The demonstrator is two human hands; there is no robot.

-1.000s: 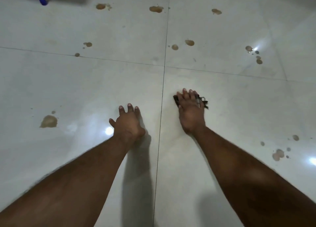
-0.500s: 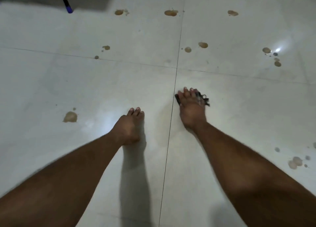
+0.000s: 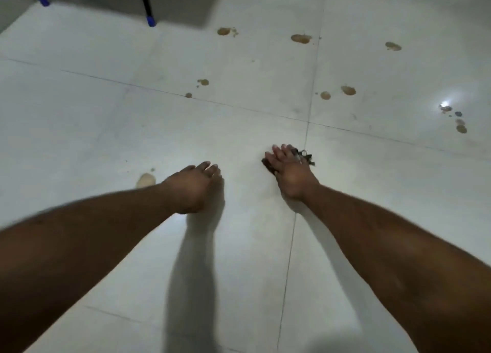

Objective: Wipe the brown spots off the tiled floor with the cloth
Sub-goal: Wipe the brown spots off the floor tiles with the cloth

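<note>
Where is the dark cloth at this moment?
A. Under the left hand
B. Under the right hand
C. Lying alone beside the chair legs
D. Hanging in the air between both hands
B: the dark cloth shows at both edges of the right hand, whose straight fingers press it flat on the tiled floor; the left hand has nothing under it.

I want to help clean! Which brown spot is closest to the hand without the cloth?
The pale spot just left of the left hand; every other spot lies farther up the floor.

Cloth [image 3: 305, 157] under right hand [image 3: 291, 172], spots [image 3: 300, 38] beyond, left hand [image 3: 192, 188] beside
</note>
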